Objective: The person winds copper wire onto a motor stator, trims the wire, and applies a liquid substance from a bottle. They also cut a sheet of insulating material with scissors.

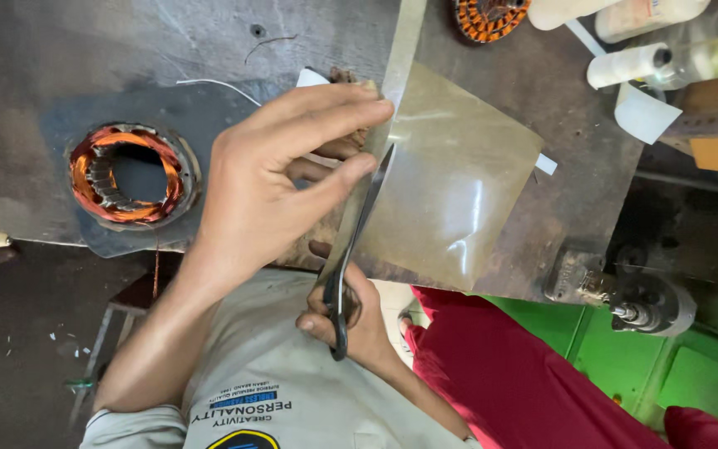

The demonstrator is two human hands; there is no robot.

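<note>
My left hand (280,179) pinches the left edge of a thin, translucent yellowish sheet (459,191), holding it up over the metal workbench (35,75). A narrow strip of the sheet (402,41) runs up past my fingertips. Below, my right hand (359,328) grips the dark handles of a pair of scissors (359,241). The blades point up along the sheet's left edge, their tip close to my left thumb. Part of the blades is hidden behind the sheet.
A motor stator with copper windings (130,175) lies on the bench to the left. Another stator (488,17) sits at the top edge. White rolls and bottles (625,65) and paper pieces lie at the top right. A metal fixture (625,299) juts from the bench's right edge.
</note>
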